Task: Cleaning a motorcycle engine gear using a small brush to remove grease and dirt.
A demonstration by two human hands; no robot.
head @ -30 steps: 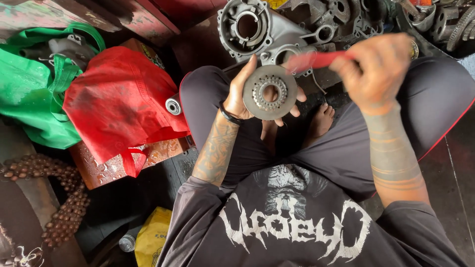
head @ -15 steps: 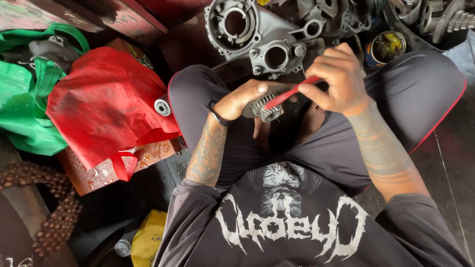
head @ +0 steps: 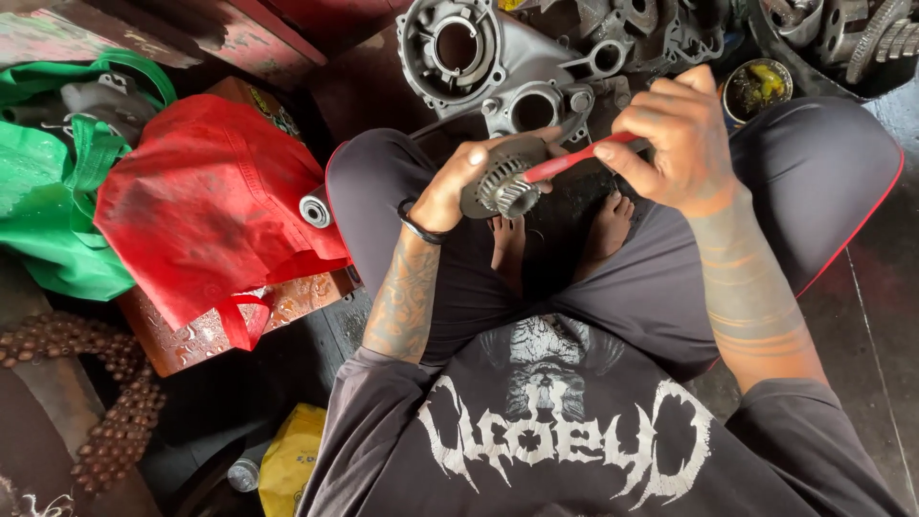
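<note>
Left hand (head: 458, 187) closed around round toothed metal part (head: 502, 182), now turned more edge-on than before, above crossed legs. Right hand (head: 670, 144) pinching red brush (head: 579, 158), bristle end against part. Beyond right hand: small round tin (head: 756, 88) holding yellowish grease. Far left of left hand: red bag (head: 206, 206).

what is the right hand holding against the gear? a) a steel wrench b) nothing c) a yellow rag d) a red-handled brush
d: the right hand pinches a red-handled brush whose tip meets the gear, which the left hand holds over the lap.
</note>
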